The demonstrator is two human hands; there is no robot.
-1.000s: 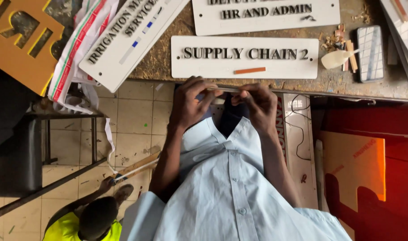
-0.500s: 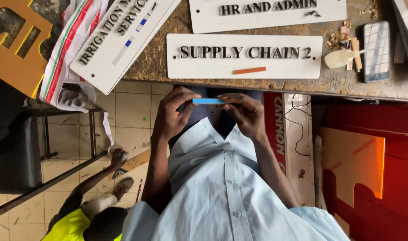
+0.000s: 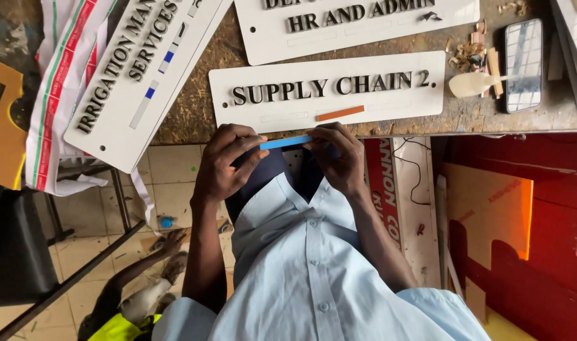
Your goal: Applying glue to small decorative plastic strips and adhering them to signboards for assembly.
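Observation:
My left hand (image 3: 222, 165) and my right hand (image 3: 340, 158) hold a thin blue strip (image 3: 286, 143) between them, one at each end, just below the edge of the worn wooden table (image 3: 193, 120). Right above the strip lies a white sign plate (image 3: 329, 91) with raised dark letters and an orange strip (image 3: 339, 113) set in a slot under the letters. My light blue shirt (image 3: 301, 265) fills the lower middle of the view.
Two more white lettered sign plates lie on the table, one at left (image 3: 143, 69) and one at the top (image 3: 351, 22). A phone (image 3: 523, 63), a small white glue bottle (image 3: 474, 84) and wood scraps sit at right. Red boards (image 3: 522, 252) stand under the table. Another person's feet (image 3: 168, 252) are on the tiled floor at lower left.
My hands have lifted slightly toward the table edge, and the blue strip, hidden a second ago, now shows stretched between my fingers. The view has shifted right.

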